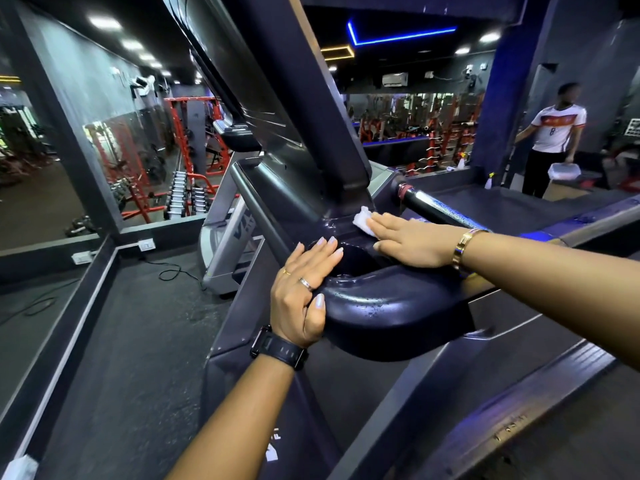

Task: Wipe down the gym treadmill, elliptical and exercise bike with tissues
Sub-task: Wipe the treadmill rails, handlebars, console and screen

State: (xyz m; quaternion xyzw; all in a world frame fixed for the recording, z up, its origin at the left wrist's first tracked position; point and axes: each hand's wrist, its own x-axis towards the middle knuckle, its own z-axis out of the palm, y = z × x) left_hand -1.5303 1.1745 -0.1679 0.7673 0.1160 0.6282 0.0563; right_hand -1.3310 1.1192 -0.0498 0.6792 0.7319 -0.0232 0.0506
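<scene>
The dark treadmill console [388, 306] fills the middle of the view, with a cup holder recess in its left corner and water droplets on its surface. My right hand [412, 239] lies flat with straight fingers and presses a crumpled white tissue [363, 220] onto the console beside the base of the upright screen panel [304, 109]. My left hand [304, 289] rests on the console's left rim next to the recess, fingers straight on top and thumb on the side. A chrome handlebar [440, 209] runs behind my right hand.
A second treadmill [228, 216] stands ahead to the left, with a cable on the black floor [138, 341]. A mirrored wall and red racks with dumbbells [180, 195] lie beyond. A person in a white jersey [554, 140] stands at the far right beside spray bottles [489, 181].
</scene>
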